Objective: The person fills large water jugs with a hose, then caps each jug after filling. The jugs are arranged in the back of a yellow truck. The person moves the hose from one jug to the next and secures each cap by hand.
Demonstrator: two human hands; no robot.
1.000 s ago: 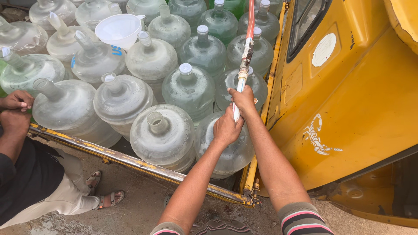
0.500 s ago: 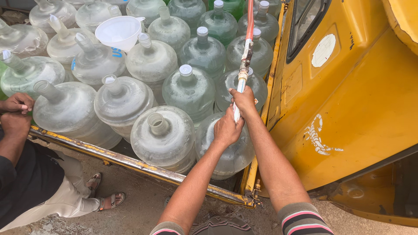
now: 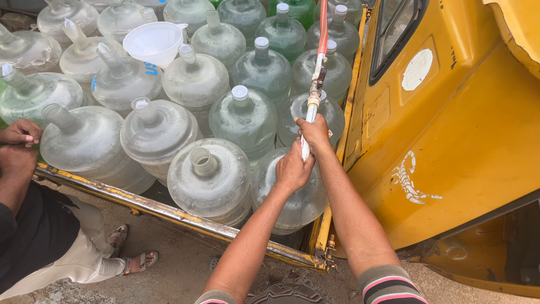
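Note:
A red hose with a white pipe end (image 3: 316, 73) comes down from the top of the view. My right hand (image 3: 315, 134) grips the white pipe end. My left hand (image 3: 293, 167) holds the pipe's lower tip just below, over a large clear water jug (image 3: 292, 197) at the near corner of the cargo bed. The jug's mouth is hidden under my hands. An uncapped jug (image 3: 209, 179) lies beside it to the left.
Several big clear jugs fill the bed, some capped in white (image 3: 240, 93). A white funnel (image 3: 153, 42) sits in one at the back. A person's hands (image 3: 19, 141) rest on the left rail (image 3: 169, 211). A yellow vehicle cab (image 3: 450, 124) stands at right.

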